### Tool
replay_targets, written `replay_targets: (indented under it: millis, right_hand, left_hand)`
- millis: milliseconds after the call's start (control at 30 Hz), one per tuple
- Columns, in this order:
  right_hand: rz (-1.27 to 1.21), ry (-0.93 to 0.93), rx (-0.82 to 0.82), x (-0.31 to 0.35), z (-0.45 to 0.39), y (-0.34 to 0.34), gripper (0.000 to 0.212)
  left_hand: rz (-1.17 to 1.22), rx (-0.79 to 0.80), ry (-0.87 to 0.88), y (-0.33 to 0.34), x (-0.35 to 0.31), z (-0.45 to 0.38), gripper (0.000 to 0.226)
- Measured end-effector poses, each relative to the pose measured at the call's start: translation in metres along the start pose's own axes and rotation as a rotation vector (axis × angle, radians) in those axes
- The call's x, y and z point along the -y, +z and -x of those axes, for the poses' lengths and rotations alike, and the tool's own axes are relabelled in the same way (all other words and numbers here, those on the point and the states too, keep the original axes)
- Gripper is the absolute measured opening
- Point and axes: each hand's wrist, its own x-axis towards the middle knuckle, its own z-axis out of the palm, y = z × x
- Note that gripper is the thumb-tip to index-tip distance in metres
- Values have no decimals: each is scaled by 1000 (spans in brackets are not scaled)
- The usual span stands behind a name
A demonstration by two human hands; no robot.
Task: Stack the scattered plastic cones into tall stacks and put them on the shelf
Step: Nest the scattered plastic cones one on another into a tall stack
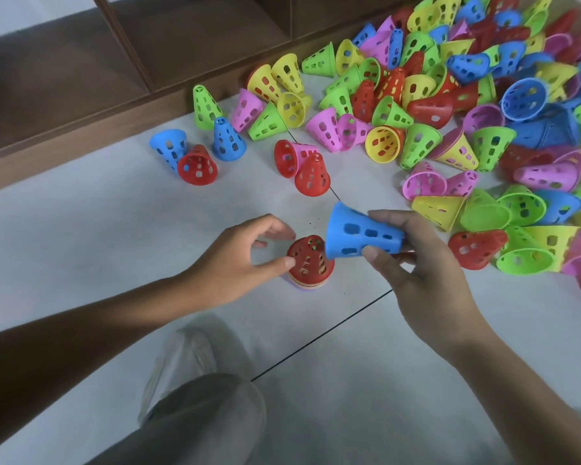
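Right hand (416,260) pinches a blue cone (363,233) sideways, wide mouth toward the stack (311,261) on the floor. Left hand (245,260) steadies the stack, thumb and fingertips touching the red top. Best turn the mouth down, centre it, then seat it. Stack count unclear; shelf (141,55) cut off above.

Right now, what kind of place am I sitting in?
Probably an indoor playroom or classroom floor: pale floor tiles, a low brown wooden shelf with open compartments, and a big heap of coloured plastic cones spread beside it.
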Motion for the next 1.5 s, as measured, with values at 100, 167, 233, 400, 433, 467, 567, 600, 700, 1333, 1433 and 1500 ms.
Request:
replay_targets:
  millis: [100,167,233,400,433,467,567,600,700,1333,1433,1500]
  right_hand:
    - [134,-63,70,6,-3,7,39]
    - [203,-95,99,6,-6,14,42]
    - [243,-96,128,6,-9,23,44]
    - [295,-61,162,6,-13,48,43]
    - [318,-68,174,5,-13,54,43]
    - [336,-80,178,3,-12,59,43]
    - [329,-82,155,-4,-10,67,41]
    - [322,-74,146,-6,-10,68,41]
    - [297,-50,133,-11,-7,65,46]
    - [448,-109,155,-20,-136,56,38]
    - [570,-162,192,-20,-161,64,49]
    - [660,-194,222,-21,-176,72,58]
  left_hand:
    - [-50,-24,-26,-12,13,5,20]
    - [-78,-35,-41,-21,22,7,17]
    - [-96,-53,-47,-29,29,8,15]
    - [-120,-70,-58,-40,43,6,12]
    - [-131,-67,-55,-43,44,4,12]
    - [-145,-67,-46,-46,46,2,11]
    - [-174,-100,-20,-59,48,-8,9]
    - [-175,-114,-27,-64,49,-12,9]
    - [-220,-117,-28,-75,56,-23,8]
    - [-785,-105,-79,-145,104,-101,58]
    - [-743,-29,-183,-144,115,-103,67]
    - [-709,-2,-225,-140,119,-105,63]
